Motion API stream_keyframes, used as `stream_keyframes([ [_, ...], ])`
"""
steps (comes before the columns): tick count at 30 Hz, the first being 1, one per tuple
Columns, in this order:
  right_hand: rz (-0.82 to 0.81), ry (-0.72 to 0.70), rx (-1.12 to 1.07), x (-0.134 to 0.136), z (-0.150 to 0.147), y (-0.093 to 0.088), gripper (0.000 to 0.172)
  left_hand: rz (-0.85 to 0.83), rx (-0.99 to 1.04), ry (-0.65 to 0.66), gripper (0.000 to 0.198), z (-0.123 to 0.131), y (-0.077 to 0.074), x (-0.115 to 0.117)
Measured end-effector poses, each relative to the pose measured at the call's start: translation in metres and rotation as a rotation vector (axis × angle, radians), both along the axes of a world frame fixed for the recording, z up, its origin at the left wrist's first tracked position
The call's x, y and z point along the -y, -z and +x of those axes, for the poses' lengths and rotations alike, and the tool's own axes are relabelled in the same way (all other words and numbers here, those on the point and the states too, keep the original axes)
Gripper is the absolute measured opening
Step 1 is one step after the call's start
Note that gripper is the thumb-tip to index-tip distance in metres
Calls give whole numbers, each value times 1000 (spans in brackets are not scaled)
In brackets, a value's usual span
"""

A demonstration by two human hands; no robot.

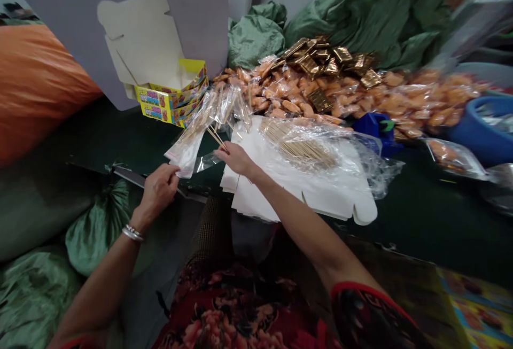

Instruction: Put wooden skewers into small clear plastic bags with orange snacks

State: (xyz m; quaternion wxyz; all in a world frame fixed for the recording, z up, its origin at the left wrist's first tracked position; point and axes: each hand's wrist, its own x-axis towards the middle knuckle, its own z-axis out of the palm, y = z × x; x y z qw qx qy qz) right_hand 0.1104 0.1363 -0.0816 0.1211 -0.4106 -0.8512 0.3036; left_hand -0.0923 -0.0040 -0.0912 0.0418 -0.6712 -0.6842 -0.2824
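My left hand [159, 188] pinches the lower edge of a long clear plastic sleeve [191, 136] that points up and away to the right. My right hand [236, 157] is closed on a few thin wooden sticks [216, 137], their tips at the sleeve's side. More clear sleeves with sticks [228, 104] lie just beyond. To the right, a clear bag of loose wooden sticks [298, 147] rests on a stack of flat white cardboard blanks [320, 199].
A yellow printed box [173, 98] with its lid up stands behind the sleeves. A heap of wrapped orange snacks [360, 95] and gold packets [328, 57] fills the back. Green sacks [256, 36], an orange sack [36, 87] and a blue tub [484, 130] surround the dark table.
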Motion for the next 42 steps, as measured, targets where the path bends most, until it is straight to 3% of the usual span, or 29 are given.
stream_keyframes([
  [2, -232, -104, -165, -12, -7, -8, 27, 2, 12, 109, 24, -2, -27, -11],
  [5, -651, -344, -383, -9, -12, -18, 29, -52, 115, 262, 21, -3, -67, -30],
  [7, -759, -425, -443, 0, -9, -21, 18, -105, 238, 325, 21, -1, -87, -44],
  [9, -802, -391, -512, 9, -5, -21, 11, -159, 385, 360, 21, 0, -98, -62],
  [11, -833, -264, -605, 14, -1, -20, 12, -189, 553, 358, 20, 3, -99, -82],
  [13, -843, -115, -693, 14, 2, -19, 16, -159, 785, 327, 26, 8, -91, -97],
  [16, -826, 54, -807, 9, 3, -19, 18, -147, 1255, 324, 41, 24, -63, -99],
  [19, -807, 120, -862, 3, 2, -19, 17, -382, 1621, 334, 50, 46, -25, -75],
  [21, -735, 154, -808, 0, -1, -15, 17, -528, 1704, 254, 50, 58, -3, -52],
  [23, -638, 200, -702, -2, -4, -9, 19, -566, 1725, 144, 42, 66, 13, -32],
  [26, -560, 250, -562, -4, -11, 5, 20, -561, 1776, 60, 26, 68, 24, -13],
  [29, -499, 279, -438, -8, -12, 16, 23, -581, 1850, 51, 22, 67, 28, -5],
  [34, -233, 329, -214, -3, 15, 4, 31, -564, 1917, -27, 22, 69, 31, -5],
  [37, -89, 247, -50, 24, 37, -10, 29, -548, 1888, -83, 21, 71, 32, -9],
  [42, -82, -257, 312, 70, 48, -11, 34, -499, 1829, -57, 26, 75, 33, -11],
])
